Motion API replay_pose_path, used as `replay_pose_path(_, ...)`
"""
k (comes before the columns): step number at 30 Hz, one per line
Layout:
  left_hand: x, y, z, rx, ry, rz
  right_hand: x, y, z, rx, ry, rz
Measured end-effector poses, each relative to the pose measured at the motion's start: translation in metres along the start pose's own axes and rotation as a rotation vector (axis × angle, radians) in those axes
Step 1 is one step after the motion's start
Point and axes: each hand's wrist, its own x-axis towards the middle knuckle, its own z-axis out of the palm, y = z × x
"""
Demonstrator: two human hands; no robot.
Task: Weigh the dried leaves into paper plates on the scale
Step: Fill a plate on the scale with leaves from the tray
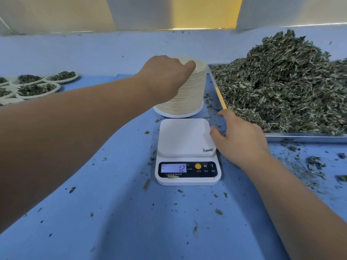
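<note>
Head: plates (pixel 187 98) beneath left fingers (pixel 190 65)

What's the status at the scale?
Left hand gripping top of cream paper plate stack; right hand open beside white digital scale. Scale holds no plate, reads minus 12. Nothing blocking.

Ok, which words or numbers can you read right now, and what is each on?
"- 12": the kitchen scale's lit display.
"M": its black front panel, right of the yellow button.
"T": same panel, right of the M.
Small print under the display and buttons: too small to read.
</note>
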Motion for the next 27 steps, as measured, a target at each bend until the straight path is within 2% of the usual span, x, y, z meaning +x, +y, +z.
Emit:
replay_pose_path(20, 0.006, -0.008, -0.003, -0.096, 0.065, 0.037, 0.003, 0.005, 0.008, 0.034, 0.078, 0.022)
replay_pose_path(23, 0.005, -0.010, -0.006, -0.073, 0.069, -0.020, 0.004, 0.005, 0.007, 0.037, 0.071, 0.025)
replay_pose_path(27, 0.000, -0.014, -0.008, -0.186, 0.079, -0.243, 0.004, 0.004, 0.007, 0.046, 0.063, 0.034)
